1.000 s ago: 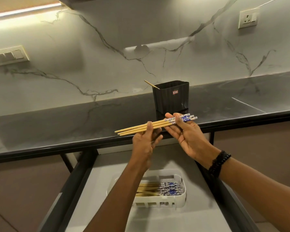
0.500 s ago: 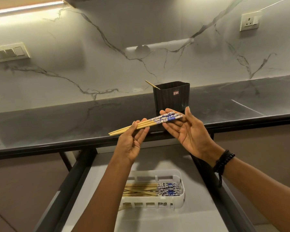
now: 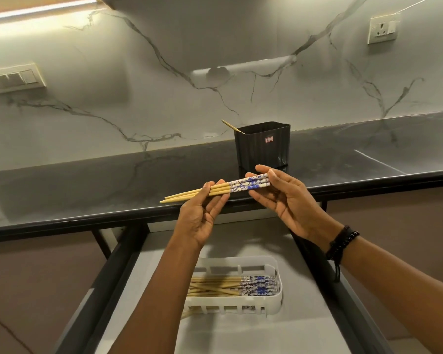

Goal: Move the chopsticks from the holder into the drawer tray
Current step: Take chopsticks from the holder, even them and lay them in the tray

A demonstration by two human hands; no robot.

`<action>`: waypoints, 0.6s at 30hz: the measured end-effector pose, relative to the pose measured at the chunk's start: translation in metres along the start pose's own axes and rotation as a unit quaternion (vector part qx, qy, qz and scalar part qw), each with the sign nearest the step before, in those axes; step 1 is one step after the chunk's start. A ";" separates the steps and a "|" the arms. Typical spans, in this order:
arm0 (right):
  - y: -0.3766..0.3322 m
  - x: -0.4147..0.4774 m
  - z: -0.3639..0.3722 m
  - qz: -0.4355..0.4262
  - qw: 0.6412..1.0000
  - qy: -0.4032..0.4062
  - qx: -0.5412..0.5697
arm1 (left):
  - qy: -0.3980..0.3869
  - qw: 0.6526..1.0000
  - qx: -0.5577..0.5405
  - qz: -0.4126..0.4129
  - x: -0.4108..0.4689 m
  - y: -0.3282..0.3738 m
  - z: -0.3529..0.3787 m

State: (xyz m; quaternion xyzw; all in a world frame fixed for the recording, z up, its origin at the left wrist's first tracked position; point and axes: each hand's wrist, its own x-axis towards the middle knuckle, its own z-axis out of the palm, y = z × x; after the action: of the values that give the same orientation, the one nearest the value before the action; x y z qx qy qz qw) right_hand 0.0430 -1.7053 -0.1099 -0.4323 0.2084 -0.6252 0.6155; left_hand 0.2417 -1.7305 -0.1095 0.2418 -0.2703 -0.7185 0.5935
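A bundle of chopsticks (image 3: 223, 189) was held nearly level between both hands. The left hand (image 3: 200, 221) gripped the bare wood and the right hand (image 3: 287, 203) pinched the blue-patterned ends. Just behind, on the worktop (image 3: 87, 180), the black holder (image 3: 262, 146) was noted with a single chopstick (image 3: 229, 125) leaning in it. Below, further chopsticks (image 3: 230, 287) were seen lying in the white tray (image 3: 241, 309) in the open drawer (image 3: 241, 335).

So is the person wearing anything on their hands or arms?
No gloves, and no sleeves in view. The right hand has black bracelets at its wrist, one of round beads, with a thin black cord hanging down. The left hand and its wrist wear nothing.
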 end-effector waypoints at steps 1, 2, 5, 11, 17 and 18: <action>-0.001 0.000 -0.002 -0.005 1.000 0.011 -0.014 | 0.000 1.000 0.012 0.006 0.001 0.001 -0.001; -0.002 0.000 -0.002 -0.007 0.999 0.017 -0.027 | -0.001 1.000 0.024 0.010 0.002 0.001 -0.001; -0.001 -0.003 0.000 -0.017 0.994 0.007 -0.109 | -0.002 0.998 0.060 0.016 0.005 0.001 -0.002; -0.001 -0.006 0.001 -0.009 0.979 0.029 -0.203 | -0.022 0.995 0.097 0.001 0.006 0.004 -0.007; -0.005 -0.003 -0.007 0.065 0.983 0.013 -0.173 | -0.013 0.995 0.092 0.035 0.008 0.010 -0.009; -0.003 -0.003 -0.008 0.063 0.981 0.007 -0.184 | -0.014 0.995 0.098 0.029 0.009 0.010 -0.010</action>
State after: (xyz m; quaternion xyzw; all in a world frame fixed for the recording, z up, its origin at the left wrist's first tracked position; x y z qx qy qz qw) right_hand 0.0347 -1.7043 -0.1120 -0.5194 0.3514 -0.5390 0.5623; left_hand 0.2541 -1.7414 -0.1097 0.2810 -0.3549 -0.6744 0.5834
